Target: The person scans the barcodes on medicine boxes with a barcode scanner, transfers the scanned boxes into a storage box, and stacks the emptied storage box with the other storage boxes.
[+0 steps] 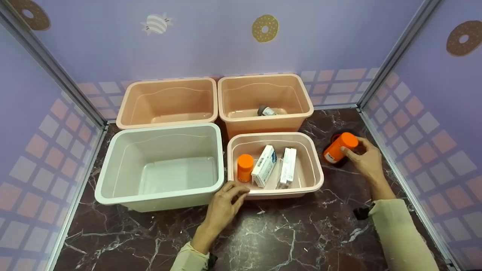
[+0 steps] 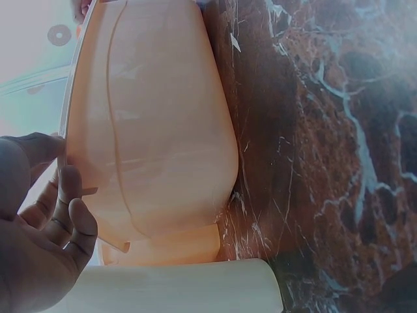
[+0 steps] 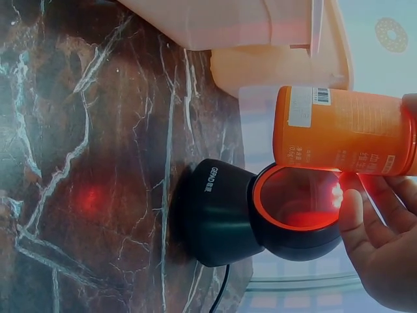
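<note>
**Right grip (image 1: 369,162) pinches an orange bottle (image 1: 336,148) near its cap end**

Head view: what worries me most is a slip, because thumb and fingers hold the bottle only near one end and it sits tilted over the table (image 1: 260,241). From that grip the bottle lies at 10 o'clock; from the pink bin (image 1: 307,169), between 2 and 3 o'clock. The left grip (image 1: 224,203) holds that bin's rim at its 8 o'clock corner. Inside, a second orange bottle (image 1: 245,168) stands upright at 9 o'clock, with white boxes (image 1: 264,165) to its 3 o'clock.

Left wrist view: I see curled fingers at the rim. A careless tug there could, I judge, tilt the bin and topple the standing bottle.

Right wrist view: the pinched bottle lies at 11 o'clock from its grip, just above the black scanner (image 3: 218,215) and its lit window (image 3: 293,208). One barcode (image 3: 322,96) is on the edge away from that window, so I'd fear a missed read; pushing closer might knock the scanner. Whether they touch, I can't tell.
</note>
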Demonstrator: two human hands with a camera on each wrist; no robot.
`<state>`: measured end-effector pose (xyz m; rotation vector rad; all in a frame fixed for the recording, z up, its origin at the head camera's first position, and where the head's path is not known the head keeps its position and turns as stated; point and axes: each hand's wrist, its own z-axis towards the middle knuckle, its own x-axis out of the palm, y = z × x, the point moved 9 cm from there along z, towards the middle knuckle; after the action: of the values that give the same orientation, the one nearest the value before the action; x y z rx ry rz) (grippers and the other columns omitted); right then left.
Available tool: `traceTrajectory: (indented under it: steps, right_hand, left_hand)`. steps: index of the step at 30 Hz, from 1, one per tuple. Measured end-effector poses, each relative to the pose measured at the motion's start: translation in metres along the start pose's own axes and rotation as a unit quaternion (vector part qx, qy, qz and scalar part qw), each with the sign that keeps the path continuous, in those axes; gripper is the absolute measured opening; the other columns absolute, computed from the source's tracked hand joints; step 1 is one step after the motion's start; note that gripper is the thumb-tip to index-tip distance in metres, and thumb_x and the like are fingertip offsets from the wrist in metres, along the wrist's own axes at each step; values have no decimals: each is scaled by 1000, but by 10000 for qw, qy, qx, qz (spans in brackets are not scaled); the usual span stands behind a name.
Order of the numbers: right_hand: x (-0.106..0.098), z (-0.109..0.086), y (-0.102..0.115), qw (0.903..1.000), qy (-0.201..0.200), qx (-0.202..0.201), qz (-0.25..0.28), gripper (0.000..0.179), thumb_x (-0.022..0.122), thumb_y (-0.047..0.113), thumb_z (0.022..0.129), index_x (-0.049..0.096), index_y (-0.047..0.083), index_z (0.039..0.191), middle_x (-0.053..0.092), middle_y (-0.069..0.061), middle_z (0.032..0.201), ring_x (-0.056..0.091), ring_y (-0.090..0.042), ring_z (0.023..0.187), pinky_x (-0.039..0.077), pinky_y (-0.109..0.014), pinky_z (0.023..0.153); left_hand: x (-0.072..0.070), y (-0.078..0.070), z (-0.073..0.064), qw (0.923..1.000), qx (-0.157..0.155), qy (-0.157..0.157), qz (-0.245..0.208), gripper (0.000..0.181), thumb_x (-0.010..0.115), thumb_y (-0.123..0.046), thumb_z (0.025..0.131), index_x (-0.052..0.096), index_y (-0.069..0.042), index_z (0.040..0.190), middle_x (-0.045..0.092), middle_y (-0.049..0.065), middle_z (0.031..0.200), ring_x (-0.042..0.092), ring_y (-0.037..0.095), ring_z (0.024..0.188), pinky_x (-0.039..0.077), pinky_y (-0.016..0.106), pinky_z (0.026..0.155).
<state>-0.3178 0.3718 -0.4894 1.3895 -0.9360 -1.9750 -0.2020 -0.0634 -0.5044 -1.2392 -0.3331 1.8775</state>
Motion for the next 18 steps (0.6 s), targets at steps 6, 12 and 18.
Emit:
traceTrajectory:
  steps: [6, 12, 18]
  right_hand:
    - [0, -2, -2, 9995, -15, 84, -299, 54, 78, 37, 86, 63, 4, 127, 66, -3, 108, 55, 8, 87, 44, -9, 78]
    - [-1, -4, -5, 9989, -34, 170, -430, 58, 77, 39, 86, 61, 4, 130, 68, -18, 118, 59, -7, 93, 41, -8, 78]
    - [-3, -4, -9, 9985, -164, 309, -420, 59, 78, 38, 85, 61, 5, 131, 69, -18, 119, 56, 4, 87, 41, -8, 78]
  left_hand:
    - [0, -1, 0, 10000, 50, -37, -28, 13, 75, -15, 89, 75, -19, 102, 68, -5, 102, 69, 13, 96, 59, 29, 84]
    - [0, 0, 0, 10000, 30, -30, -46, 14, 75, -14, 89, 75, -18, 102, 68, -4, 102, 69, 13, 96, 59, 30, 85]
    - [0, 0, 0, 10000, -20, -2, -68, 14, 75, -14, 88, 75, -19, 102, 68, -5, 103, 69, 13, 97, 59, 29, 86]
